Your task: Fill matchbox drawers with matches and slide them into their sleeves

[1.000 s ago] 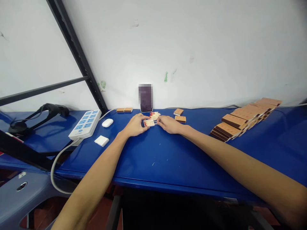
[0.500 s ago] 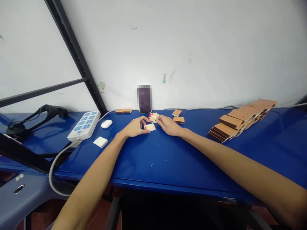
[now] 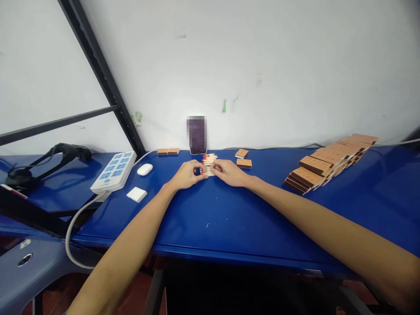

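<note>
A small white matchbox tray (image 3: 211, 175) with matches in it rests on the blue table between my hands. My left hand (image 3: 187, 175) grips the tray's left end between thumb and fingers. Over the tray, my right hand (image 3: 229, 172) has its thumb and fingertips pinched on matches, partly hidden by the fingers. Just behind is a loose pile of red-tipped matches (image 3: 209, 159). To the right of the pile lie two brown matchboxes, one nearer (image 3: 244, 163) and one farther back (image 3: 242, 153).
A dark-screened phone (image 3: 197, 135) leans on the wall. Stacked matchboxes (image 3: 323, 162) spread at the right. On the left are a power strip (image 3: 114, 172), a white earbud case (image 3: 145, 169), a white flat box (image 3: 137, 194) and a black headset (image 3: 49, 164). Two matchboxes (image 3: 168, 151) lie by the wall.
My right hand has moved from beside the match pile toward me and left, bringing matches over the tray. My left hand stays at the tray.
</note>
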Demonstrator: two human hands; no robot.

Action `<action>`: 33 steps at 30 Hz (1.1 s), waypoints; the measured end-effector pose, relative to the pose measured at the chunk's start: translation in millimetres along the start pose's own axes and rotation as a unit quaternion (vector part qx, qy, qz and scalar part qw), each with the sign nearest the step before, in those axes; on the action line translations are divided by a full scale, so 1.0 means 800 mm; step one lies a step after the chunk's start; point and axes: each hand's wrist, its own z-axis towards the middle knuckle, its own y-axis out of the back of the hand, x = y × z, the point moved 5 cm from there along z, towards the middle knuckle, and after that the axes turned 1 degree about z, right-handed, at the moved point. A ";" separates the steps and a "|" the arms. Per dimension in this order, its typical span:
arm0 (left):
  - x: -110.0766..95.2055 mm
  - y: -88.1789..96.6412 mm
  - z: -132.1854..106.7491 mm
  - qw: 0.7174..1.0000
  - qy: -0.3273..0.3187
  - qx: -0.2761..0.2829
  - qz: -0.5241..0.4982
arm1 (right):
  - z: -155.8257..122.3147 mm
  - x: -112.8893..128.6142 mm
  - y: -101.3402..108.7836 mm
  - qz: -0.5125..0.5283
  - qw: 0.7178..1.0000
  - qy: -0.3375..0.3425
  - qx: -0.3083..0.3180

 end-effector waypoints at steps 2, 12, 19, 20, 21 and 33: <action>-0.002 0.001 0.000 1.000 -0.008 0.003 -0.001 | 0.001 -0.002 0.003 0.013 0.999 -0.005 -0.028; 0.005 -0.001 -0.002 0.996 0.049 0.057 -0.042 | 0.008 -0.020 -0.002 -0.086 0.995 -0.032 -0.036; 0.005 0.004 0.001 0.991 0.058 0.038 -0.115 | 0.017 -0.024 0.000 -0.080 0.993 -0.092 -0.006; 0.009 0.007 0.001 0.992 0.066 0.011 -0.108 | 0.019 -0.024 0.001 -0.080 0.992 -0.098 -0.009; 0.014 0.010 0.002 0.994 0.073 -0.019 -0.084 | 0.020 -0.023 0.001 -0.082 0.991 -0.101 -0.015; 0.035 -0.004 0.000 0.990 0.044 0.016 0.135 | 0.017 -0.016 0.000 -0.089 0.992 -0.082 -0.024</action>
